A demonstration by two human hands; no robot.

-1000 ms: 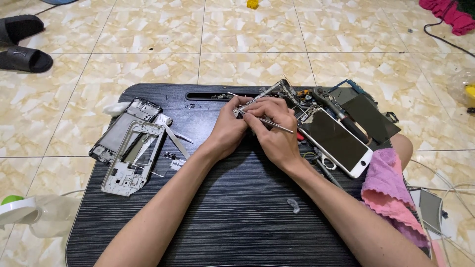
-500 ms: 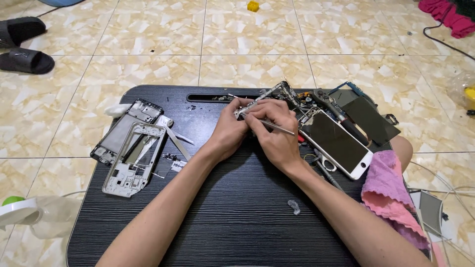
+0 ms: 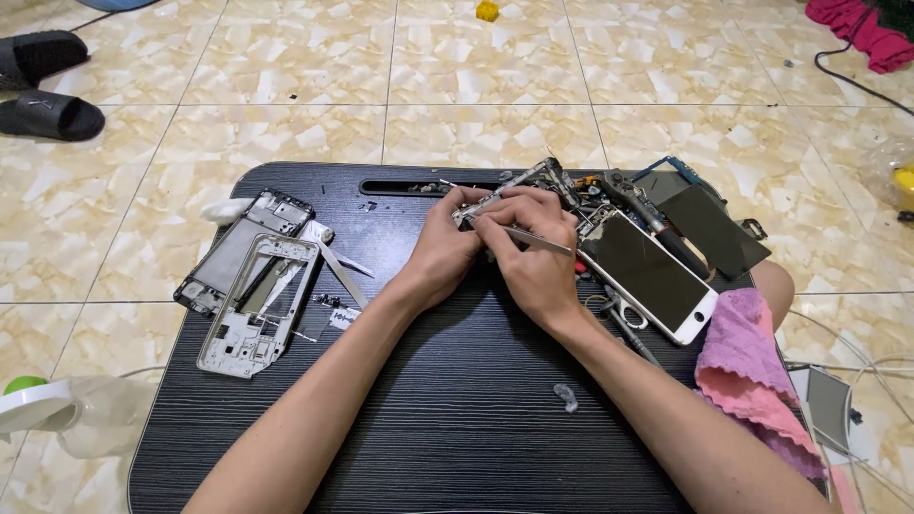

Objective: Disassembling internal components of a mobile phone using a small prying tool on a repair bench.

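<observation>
Both hands met at about 12 o'clock on the dark wood-grain lap table (image 3: 457, 419). The left hand (image 3: 447, 243) was curled shut around a small silver metal phone part (image 3: 514, 190), pinching it at the fingertips, tilted up off the board, apparently so its edge faced the tool. The right hand (image 3: 533, 257) was closed in a pen-type grip on thin metal tweezers (image 3: 528, 238), tips directed toward the part; the contact point itself sat behind the fingers and could not be made out. At 9 o'clock of the hands lay a silver phone mid-frame (image 3: 259, 309) overlapping a black phone housing (image 3: 238, 252), set aside within reach, with tiny loose bits (image 3: 333, 309) just beside them. At 3 o'clock, touching the right wrist area, lay a white-bordered phone screen (image 3: 647, 271), glass up; beyond it a dark flat panel (image 3: 714, 228) and a heap of tools and boards (image 3: 609, 190), too tangled to separate. A pink cloth (image 3: 752, 371) draped the table's right edge over a knee. A small pale scrap (image 3: 566, 397) lay at 6 o'clock. Black sandals (image 3: 48, 86) sat on the tiled floor (image 3: 476, 67), top left, partly cut off; a white-and-green object (image 3: 38, 405) at lower left was cropped and unidentifiable.
</observation>
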